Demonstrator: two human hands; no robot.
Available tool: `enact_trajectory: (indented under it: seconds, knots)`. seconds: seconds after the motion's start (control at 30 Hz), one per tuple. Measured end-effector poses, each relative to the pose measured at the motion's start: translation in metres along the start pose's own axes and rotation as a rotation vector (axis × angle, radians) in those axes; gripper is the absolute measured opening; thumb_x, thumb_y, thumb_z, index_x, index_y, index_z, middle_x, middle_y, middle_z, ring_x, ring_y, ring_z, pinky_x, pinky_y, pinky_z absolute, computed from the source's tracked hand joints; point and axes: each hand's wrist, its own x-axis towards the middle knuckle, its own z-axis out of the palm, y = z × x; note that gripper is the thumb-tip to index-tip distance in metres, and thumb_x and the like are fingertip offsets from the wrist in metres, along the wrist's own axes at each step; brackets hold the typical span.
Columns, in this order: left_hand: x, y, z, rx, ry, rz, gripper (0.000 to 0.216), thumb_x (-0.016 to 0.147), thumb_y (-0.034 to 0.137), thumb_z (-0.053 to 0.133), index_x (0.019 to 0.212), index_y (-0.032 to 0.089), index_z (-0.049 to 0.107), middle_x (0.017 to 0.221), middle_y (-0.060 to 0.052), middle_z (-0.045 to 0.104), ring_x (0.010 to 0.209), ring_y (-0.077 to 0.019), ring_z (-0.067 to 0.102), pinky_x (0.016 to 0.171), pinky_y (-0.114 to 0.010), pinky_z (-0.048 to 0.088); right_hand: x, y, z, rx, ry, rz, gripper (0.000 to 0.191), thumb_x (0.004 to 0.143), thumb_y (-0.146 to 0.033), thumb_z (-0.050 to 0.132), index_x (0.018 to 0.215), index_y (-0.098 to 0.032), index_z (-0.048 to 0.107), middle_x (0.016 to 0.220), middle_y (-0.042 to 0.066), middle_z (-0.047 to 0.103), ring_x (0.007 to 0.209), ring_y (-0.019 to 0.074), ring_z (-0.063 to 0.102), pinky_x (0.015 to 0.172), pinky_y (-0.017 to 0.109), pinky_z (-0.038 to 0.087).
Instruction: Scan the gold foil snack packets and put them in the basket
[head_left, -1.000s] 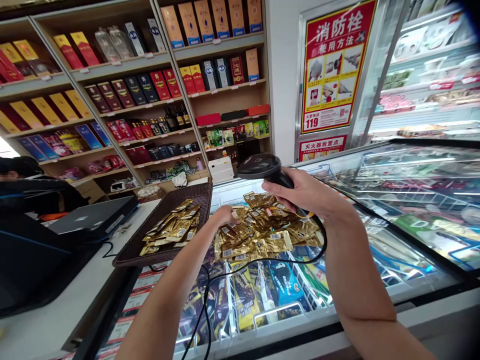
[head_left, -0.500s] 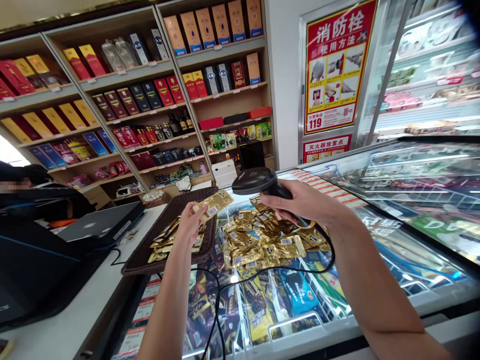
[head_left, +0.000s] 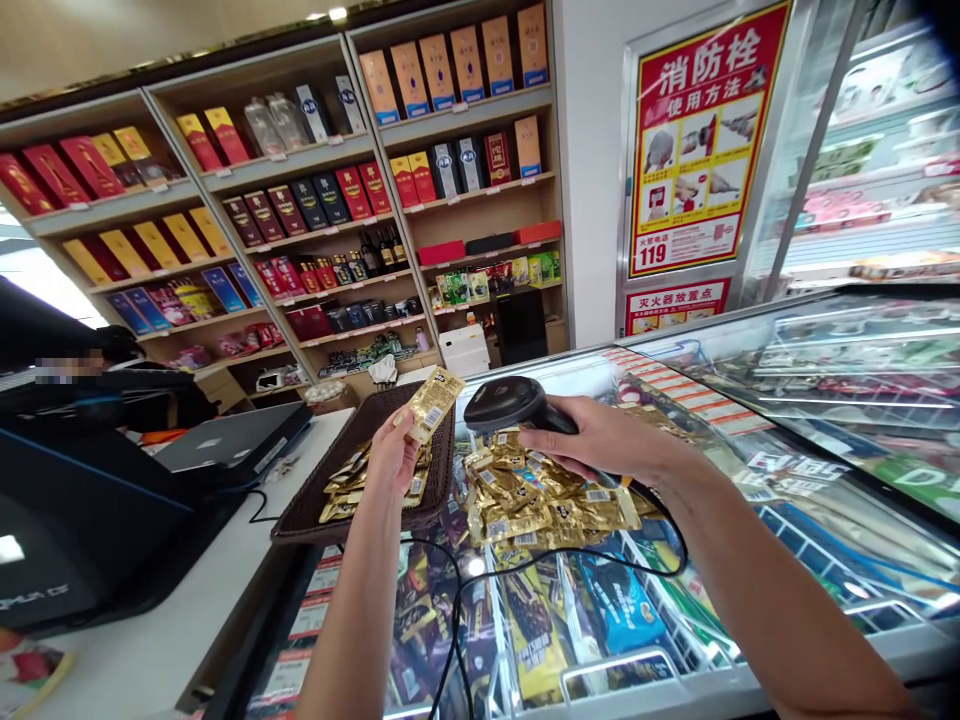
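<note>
Between the thumb and fingers of my left hand (head_left: 393,455) is a gold foil packet (head_left: 435,403), tilted up, its barcode showing. My right hand (head_left: 611,440) grips a black barcode scanner (head_left: 506,402) by its handle, the head pointing left towards the packet, a short gap apart. Beneath the scanner, a heap of gold packets (head_left: 517,505) lies on the glass freezer top. More gold packets (head_left: 349,485) lie in the dark brown woven basket (head_left: 300,520) under my left hand. The scanner's black cable (head_left: 570,550) loops down across the glass.
To the left, a white counter (head_left: 187,620) carries a black machine (head_left: 82,520) and a dark flat device (head_left: 232,440). A person (head_left: 75,370) is behind them. Shelves of boxed goods (head_left: 300,215) line the back wall. Wrapped goods (head_left: 619,600) show inside the freezer.
The packet in my left hand has turned more upright. The whole view has shifted, so things appear farther right and slightly lower. My right hand still holds the scanner.
</note>
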Motion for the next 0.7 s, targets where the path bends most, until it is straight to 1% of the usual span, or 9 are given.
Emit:
enact_trajectory:
  seconds: [0.17, 0.3, 0.37, 0.43, 0.57, 0.7]
  knots:
    - [0.001, -0.003, -0.001, -0.005, 0.0, 0.01, 0.014, 0.072, 0.015, 0.068, 0.085, 0.013, 0.067, 0.081, -0.004, 0.07, 0.067, -0.0102, 0.064, 0.061, -0.019, 0.052, 0.003, -0.002, 0.006, -0.002, -0.009, 0.008, 0.049, 0.077, -0.065, 0.054, 0.088, -0.017, 0.054, 0.048, -0.004, 0.048, 0.038, 0.0094, 0.039, 0.038, 0.022, 0.029]
    - [0.002, -0.009, -0.001, 0.014, 0.019, 0.026, 0.015, 0.071, 0.017, 0.068, 0.086, 0.014, 0.066, 0.079, -0.003, 0.069, 0.067, -0.0105, 0.065, 0.061, -0.02, 0.052, 0.011, 0.0, 0.015, -0.01, 0.063, -0.011, 0.048, 0.077, -0.063, 0.055, 0.089, -0.017, 0.057, 0.048, -0.004, 0.046, 0.04, 0.0098, 0.039, 0.04, 0.022, 0.028]
    - [0.002, -0.011, -0.001, 0.023, 0.03, 0.042, 0.014, 0.072, 0.018, 0.067, 0.085, 0.015, 0.066, 0.08, -0.003, 0.069, 0.067, -0.01, 0.065, 0.061, -0.019, 0.051, 0.019, 0.004, 0.021, -0.032, 0.101, -0.022, 0.048, 0.077, -0.062, 0.056, 0.09, -0.016, 0.058, 0.051, -0.004, 0.047, 0.043, 0.0097, 0.041, 0.042, 0.022, 0.028]
    - [0.003, -0.013, -0.002, 0.034, 0.035, 0.056, 0.015, 0.072, 0.019, 0.067, 0.086, 0.015, 0.066, 0.082, -0.002, 0.07, 0.068, -0.0096, 0.065, 0.063, -0.019, 0.051, 0.027, 0.01, 0.026, -0.058, 0.11, -0.02, 0.049, 0.076, -0.063, 0.056, 0.089, -0.016, 0.058, 0.054, -0.003, 0.048, 0.046, 0.01, 0.043, 0.043, 0.021, 0.029]
    - [0.004, -0.015, -0.004, 0.072, 0.033, 0.078, 0.019, 0.071, 0.023, 0.068, 0.088, 0.016, 0.066, 0.086, -0.004, 0.071, 0.076, -0.0118, 0.066, 0.069, -0.021, 0.051, 0.034, 0.017, 0.029, -0.055, 0.045, 0.008, 0.053, 0.074, -0.068, 0.055, 0.087, -0.016, 0.056, 0.055, -0.003, 0.048, 0.046, 0.0103, 0.043, 0.042, 0.021, 0.029]
    - [0.006, -0.017, -0.005, 0.128, 0.041, 0.104, 0.021, 0.071, 0.026, 0.067, 0.088, 0.016, 0.066, 0.088, -0.005, 0.07, 0.079, -0.0145, 0.067, 0.07, -0.024, 0.052, 0.028, 0.013, 0.026, -0.004, 0.008, 0.01, 0.054, 0.074, -0.068, 0.055, 0.089, -0.016, 0.055, 0.051, -0.004, 0.046, 0.043, 0.0097, 0.041, 0.04, 0.021, 0.029]
